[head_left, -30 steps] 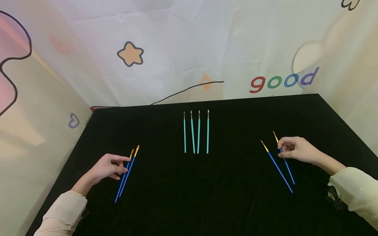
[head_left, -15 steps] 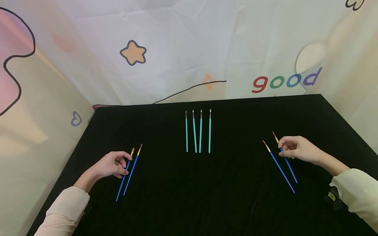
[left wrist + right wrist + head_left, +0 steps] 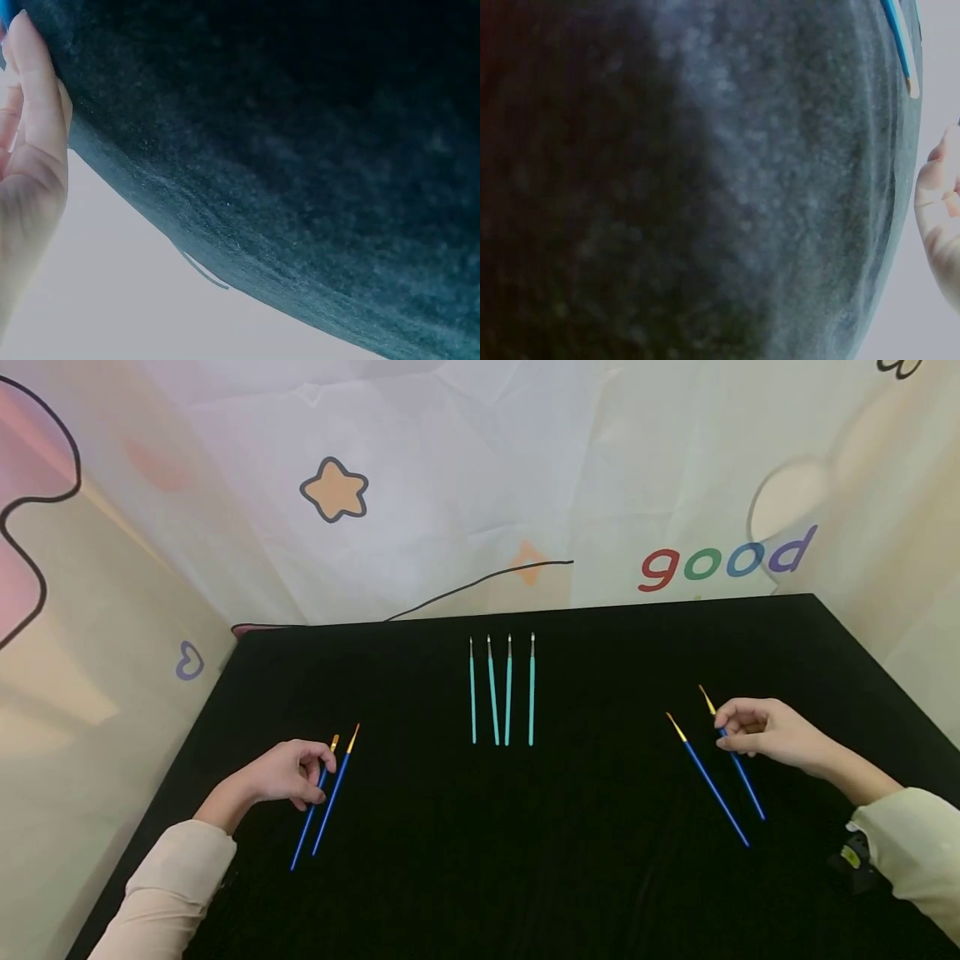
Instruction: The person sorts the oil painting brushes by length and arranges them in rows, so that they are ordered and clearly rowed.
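My left hand (image 3: pixel 288 772) pinches a blue paintbrush (image 3: pixel 303 837) with a yellow ferrule, at the left of the table. Close beside it on the right lies a second blue paintbrush (image 3: pixel 335 793), tip pointing away. Across the table, the thumb and fingers of my right hand (image 3: pixel 780 735) grip another blue paintbrush (image 3: pixel 746 781) by its upper handle. A matching blue paintbrush (image 3: pixel 708 781) lies slanted just to its left. In the left wrist view only part of the left hand (image 3: pixel 34 150) shows; the right wrist view catches the right hand (image 3: pixel 941 217) at its edge.
Several turquoise paintbrushes (image 3: pixel 508 702) stand in a row at the back centre, lying flat with bristles away from me. Black cloth covers the table (image 3: pixel 525 860). A printed curtain (image 3: pixel 450 485) rises behind the table's far edge and along both sides.
My left index finger has curled in, and the two left brushes lie further apart, the inner one turned. My right hand has shifted its brush slightly right and away from its neighbour.
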Demonstrator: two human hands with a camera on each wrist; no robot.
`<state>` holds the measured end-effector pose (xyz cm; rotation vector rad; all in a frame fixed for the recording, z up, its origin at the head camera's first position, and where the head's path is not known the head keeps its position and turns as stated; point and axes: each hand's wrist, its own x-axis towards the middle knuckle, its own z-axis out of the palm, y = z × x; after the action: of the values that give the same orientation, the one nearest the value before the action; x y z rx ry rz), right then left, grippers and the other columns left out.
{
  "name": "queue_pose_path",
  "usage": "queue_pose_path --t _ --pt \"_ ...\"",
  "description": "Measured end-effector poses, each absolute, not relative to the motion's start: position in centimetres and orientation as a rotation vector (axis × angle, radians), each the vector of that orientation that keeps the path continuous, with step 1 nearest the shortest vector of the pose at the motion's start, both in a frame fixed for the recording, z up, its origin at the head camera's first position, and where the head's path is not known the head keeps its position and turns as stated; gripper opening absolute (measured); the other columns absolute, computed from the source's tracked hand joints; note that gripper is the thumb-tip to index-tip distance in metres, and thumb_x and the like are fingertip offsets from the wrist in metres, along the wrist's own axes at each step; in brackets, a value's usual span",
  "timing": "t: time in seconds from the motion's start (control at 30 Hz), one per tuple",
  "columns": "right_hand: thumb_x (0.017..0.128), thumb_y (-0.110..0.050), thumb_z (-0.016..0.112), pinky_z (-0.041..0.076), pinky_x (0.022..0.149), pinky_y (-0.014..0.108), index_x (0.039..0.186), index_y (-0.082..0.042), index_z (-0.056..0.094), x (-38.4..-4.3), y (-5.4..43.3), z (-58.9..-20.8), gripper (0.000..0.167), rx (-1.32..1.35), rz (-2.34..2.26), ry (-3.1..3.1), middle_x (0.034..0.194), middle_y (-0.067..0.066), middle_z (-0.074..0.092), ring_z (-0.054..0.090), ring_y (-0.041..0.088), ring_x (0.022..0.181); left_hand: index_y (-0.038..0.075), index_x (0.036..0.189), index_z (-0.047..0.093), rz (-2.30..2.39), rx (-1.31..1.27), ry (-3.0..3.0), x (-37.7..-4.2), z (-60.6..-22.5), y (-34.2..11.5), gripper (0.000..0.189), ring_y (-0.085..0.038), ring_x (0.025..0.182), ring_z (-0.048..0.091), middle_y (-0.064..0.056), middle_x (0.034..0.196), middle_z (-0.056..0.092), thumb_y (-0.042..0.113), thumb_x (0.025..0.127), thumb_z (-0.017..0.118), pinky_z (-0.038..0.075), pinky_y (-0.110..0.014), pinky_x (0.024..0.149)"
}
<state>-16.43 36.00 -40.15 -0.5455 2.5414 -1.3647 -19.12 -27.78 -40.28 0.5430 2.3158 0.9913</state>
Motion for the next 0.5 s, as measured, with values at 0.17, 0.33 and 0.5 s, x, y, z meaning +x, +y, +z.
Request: queue_pose_path --t 0.17,0.33,0.5 --pt "0.085 0.003 0.057 0.046 0.050 0.027 0.095 0.007 0.050 -16.47 36.06 -40.14 0.012 -0.553 -1.397 2.522 0.074 0.005 0.056 0.053 0.017 0.060 -0.001 0.097 0.051 0.996 0.501 2.324 -19.08 -40.15 -27.66 0.025 -0.021 0.061 0.058 -0.006 0.068 0.051 -0.003 0.075 0.063 0.054 -0.034 0.054" --pt "0.085 0.004 0.057 0.046 0.050 0.026 0.095 0.006 0.050 -16.44 36.01 -40.14 0.012 -0.549 -1.411 2.525 0.075 0.005 0.057 0.053 0.017 0.060 -0.001 0.099 0.053 0.996 0.509 2.331 -18.86 -40.17 -27.74 0.023 -0.023 0.063 0.058 -0.006 0.069 0.051 -0.001 0.078 0.062 0.054 -0.035 0.056" --pt "0.085 0.005 0.056 0.046 0.049 0.027 0.094 0.005 0.051 -16.40 36.06 -39.99 0.011 -0.549 -1.438 2.520 0.074 0.005 0.058 0.053 0.017 0.060 0.000 0.102 0.051 1.067 0.499 2.323 -18.54 -40.47 -28.08 0.028 -0.025 0.067 0.058 -0.008 0.074 0.048 0.004 0.080 0.067 0.055 -0.035 0.058"
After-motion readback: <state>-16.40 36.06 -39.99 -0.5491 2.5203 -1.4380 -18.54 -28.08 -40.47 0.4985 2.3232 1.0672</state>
